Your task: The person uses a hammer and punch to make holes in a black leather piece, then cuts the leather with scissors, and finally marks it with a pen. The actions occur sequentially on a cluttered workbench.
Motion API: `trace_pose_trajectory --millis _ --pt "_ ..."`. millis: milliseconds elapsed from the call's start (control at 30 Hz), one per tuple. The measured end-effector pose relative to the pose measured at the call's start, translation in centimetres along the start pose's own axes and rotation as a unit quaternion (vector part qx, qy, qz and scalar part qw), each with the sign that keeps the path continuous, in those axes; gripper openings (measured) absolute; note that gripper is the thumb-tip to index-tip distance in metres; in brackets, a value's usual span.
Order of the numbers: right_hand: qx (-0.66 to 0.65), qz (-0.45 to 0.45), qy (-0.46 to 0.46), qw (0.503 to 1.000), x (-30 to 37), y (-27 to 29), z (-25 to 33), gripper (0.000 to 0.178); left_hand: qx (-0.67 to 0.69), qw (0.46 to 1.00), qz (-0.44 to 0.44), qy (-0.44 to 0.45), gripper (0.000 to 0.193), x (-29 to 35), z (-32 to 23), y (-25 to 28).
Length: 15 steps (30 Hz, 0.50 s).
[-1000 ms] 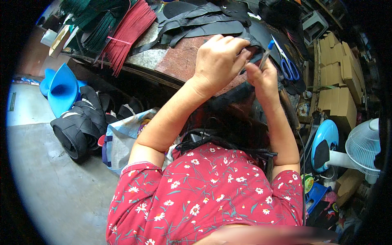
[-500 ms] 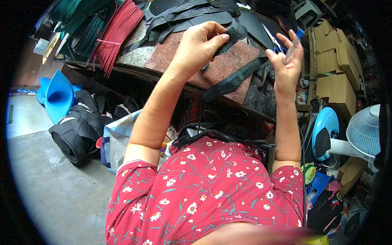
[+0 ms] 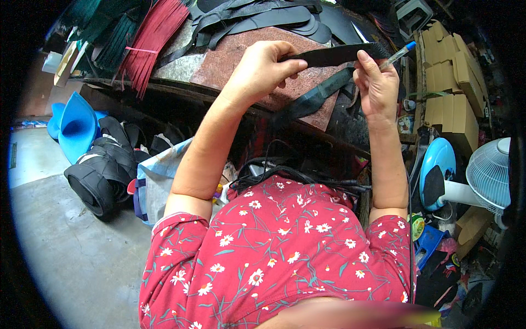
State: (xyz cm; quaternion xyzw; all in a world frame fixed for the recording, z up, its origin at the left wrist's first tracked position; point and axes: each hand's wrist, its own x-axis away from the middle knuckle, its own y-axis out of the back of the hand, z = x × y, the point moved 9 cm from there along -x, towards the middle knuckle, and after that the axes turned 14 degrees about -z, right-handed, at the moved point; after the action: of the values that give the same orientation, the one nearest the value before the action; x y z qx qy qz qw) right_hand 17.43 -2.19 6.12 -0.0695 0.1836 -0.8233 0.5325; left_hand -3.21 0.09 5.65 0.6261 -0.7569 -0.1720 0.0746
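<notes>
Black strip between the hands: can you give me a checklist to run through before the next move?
1. Left hand gripping one end of the black strip: ok.
2. Right hand gripping near the other end: ok.
3. Right hand free of anything else: not ok, it also holds a pen.
4. Pen's lower end uncapped: cannot tell, the fingers hide it.
5. Scissors in full view: not ok, only part shows.
</notes>
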Motion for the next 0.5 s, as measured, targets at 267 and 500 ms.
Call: trace_pose_trajectory --millis 267,500 --pt "0.205 0.034 0.121 0.971 2.2 -0.8 -2.0 0.014 0.139 0.989 -0.035 -0.043 0.026 0.0 -1.0 -2.3" --pt "0.204 0.068 0.127 0.968 3.0 -1.1 -1.7 0.013 0.232 0.970 -0.066 0.037 0.020 0.3 -0.1 -2.2"
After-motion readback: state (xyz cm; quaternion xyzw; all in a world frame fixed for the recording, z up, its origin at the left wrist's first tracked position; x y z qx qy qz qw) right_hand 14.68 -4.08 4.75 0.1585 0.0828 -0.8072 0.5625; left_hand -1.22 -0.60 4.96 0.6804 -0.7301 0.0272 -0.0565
